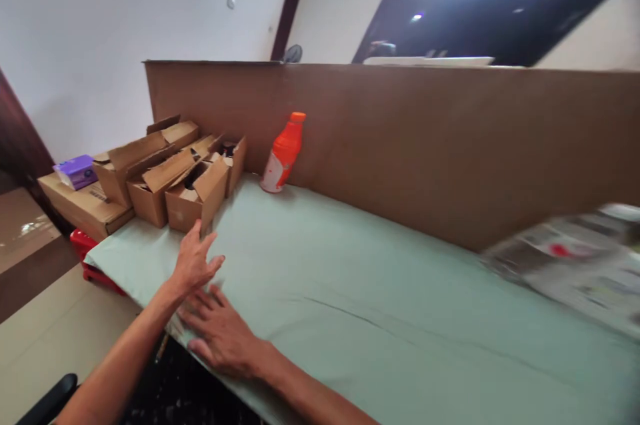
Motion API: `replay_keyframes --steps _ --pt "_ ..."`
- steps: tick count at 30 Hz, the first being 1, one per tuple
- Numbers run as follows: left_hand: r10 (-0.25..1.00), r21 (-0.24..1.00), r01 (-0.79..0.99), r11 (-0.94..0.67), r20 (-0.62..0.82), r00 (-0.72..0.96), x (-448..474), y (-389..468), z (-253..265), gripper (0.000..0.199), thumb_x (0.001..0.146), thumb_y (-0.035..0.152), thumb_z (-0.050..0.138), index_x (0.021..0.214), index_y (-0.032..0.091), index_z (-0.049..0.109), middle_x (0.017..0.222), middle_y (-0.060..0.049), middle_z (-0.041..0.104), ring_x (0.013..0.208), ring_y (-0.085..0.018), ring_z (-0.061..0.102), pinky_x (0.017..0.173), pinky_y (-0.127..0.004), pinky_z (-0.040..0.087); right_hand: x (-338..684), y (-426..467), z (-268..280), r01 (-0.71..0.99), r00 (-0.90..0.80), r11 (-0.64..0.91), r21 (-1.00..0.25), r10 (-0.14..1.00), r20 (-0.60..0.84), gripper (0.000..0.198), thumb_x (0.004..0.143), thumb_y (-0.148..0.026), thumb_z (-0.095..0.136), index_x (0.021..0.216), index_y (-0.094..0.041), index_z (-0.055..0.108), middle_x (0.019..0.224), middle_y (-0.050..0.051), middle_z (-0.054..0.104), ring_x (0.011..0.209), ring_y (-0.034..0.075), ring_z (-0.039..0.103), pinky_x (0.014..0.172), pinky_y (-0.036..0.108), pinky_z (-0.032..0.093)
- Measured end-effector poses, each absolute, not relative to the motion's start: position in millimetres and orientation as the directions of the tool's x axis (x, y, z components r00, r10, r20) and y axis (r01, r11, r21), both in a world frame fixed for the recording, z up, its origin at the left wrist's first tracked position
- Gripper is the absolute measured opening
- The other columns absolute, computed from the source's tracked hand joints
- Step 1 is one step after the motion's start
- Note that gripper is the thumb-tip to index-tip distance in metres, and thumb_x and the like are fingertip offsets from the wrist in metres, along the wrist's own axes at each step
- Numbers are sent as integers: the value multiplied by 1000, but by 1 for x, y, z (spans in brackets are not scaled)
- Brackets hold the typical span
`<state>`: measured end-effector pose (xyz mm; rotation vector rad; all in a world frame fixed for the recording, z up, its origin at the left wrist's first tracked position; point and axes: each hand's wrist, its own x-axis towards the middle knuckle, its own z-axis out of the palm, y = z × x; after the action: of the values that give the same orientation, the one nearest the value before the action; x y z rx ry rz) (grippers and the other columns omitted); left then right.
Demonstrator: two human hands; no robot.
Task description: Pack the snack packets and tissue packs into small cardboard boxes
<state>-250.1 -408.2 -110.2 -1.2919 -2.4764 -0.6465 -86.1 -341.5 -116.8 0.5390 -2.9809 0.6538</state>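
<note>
My left hand (193,265) reaches toward the nearest open cardboard box (183,213), fingers spread and nothing in them. Its fingertips overlap the box's lower edge in the picture; I cannot tell if they touch. Just below it, my right hand (227,339) is palm down over the front edge of the table with the pale green cover (350,258). The fingers of that hand are apart, slightly blurred, and hold nothing. Beyond the boxes, an orange bottle (286,150) with a whitish lower part stands near the cardboard wall.
Several cardboard boxes with raised flaps crowd the table's left end. A purple tissue pack (76,172) lies on a flat carton (87,201) there. A tall cardboard panel (400,145) runs along the back. Printed plastic packaging (575,261) lies at the right. A red stool (95,271) shows below.
</note>
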Motion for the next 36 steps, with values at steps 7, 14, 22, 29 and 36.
replay_keyframes --steps 7,14,22,29,36 --pt "839 141 879 455 264 -476 -236 -429 -124 50 96 39 68 140 17 58 158 -16 46 147 -38 42 118 -64 34 -42 -342 -104 -442 -897 748 -495 -365 248 31 95 -41 69 120 -23 75 142 2 67 144 15 48 122 32 32" --pt "878 17 888 459 147 -456 -212 -447 -126 58 101 46 49 150 14 52 161 -25 41 150 -47 35 117 -73 25 -27 -210 -97 462 -858 814 -353 510 54 56 103 -32 52 154 -9 47 164 24 35 154 36 30 120 60 30" --pt "877 -42 881 471 131 -463 -184 -485 -122 61 101 47 43 151 12 50 161 -26 41 150 -50 33 111 -82 22 39 -284 -128 360 -930 895 -265 367 -27 62 103 -47 55 158 -23 45 170 13 29 158 31 21 128 52 15" --pt "873 -79 872 483 122 -472 -179 -485 -117 60 102 49 40 151 14 50 160 -25 43 149 -48 34 111 -80 25 62 -304 -130 296 -950 924 -242 312 29 60 103 -49 55 157 -24 48 167 13 35 156 32 28 127 54 21" --pt "864 -59 864 500 108 -492 -179 -483 -113 61 103 52 37 152 17 48 162 -23 40 150 -46 31 113 -80 22 58 -300 -128 327 -935 898 -294 352 35 56 104 -47 53 154 -23 51 167 11 36 156 30 29 127 52 21"
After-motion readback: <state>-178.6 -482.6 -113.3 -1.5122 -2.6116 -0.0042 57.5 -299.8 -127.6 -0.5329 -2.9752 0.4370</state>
